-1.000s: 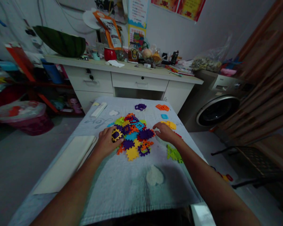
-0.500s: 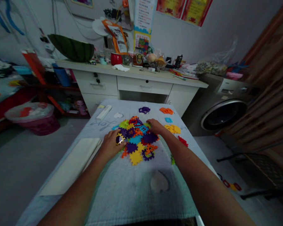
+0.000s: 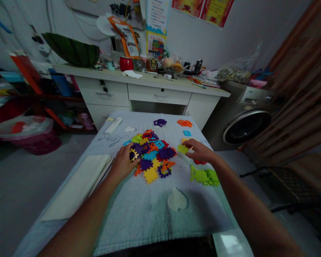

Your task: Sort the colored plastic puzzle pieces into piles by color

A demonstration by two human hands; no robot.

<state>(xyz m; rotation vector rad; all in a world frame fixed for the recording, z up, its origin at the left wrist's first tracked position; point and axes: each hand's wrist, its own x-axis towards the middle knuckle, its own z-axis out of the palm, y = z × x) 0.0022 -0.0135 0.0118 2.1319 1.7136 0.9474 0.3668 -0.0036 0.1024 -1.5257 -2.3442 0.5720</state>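
Observation:
A heap of colourful toothed plastic pieces [image 3: 151, 155] lies mid-table, with purple, yellow, blue, orange, red and green ones overlapping. At the heap's left edge rests my left hand [image 3: 122, 162], thumb and fingers apart around a yellow toothed piece [image 3: 133, 155] that it does not visibly grip. My right hand [image 3: 200, 150] pinches a lime-green toothed piece [image 3: 183, 149] to the right of the heap. Below that hand lies a lime-green group of pieces [image 3: 204, 177]. A red group [image 3: 199, 162] and a yellow group are partly hidden by the hand.
Farther back on the cloth-covered table [image 3: 139, 214] are purple [image 3: 159, 122], orange [image 3: 184, 123] and blue [image 3: 187, 133] groups. A white oblong object [image 3: 113, 126] and a folded pale cloth [image 3: 76, 187] lie left. Beyond stand a cluttered desk [image 3: 147, 80] and a washing machine [image 3: 243, 117].
My right hand has moved right from the heap, carrying a lime-green piece. My left hand stays at the heap's left edge. The view has shifted slightly, showing more of the green group.

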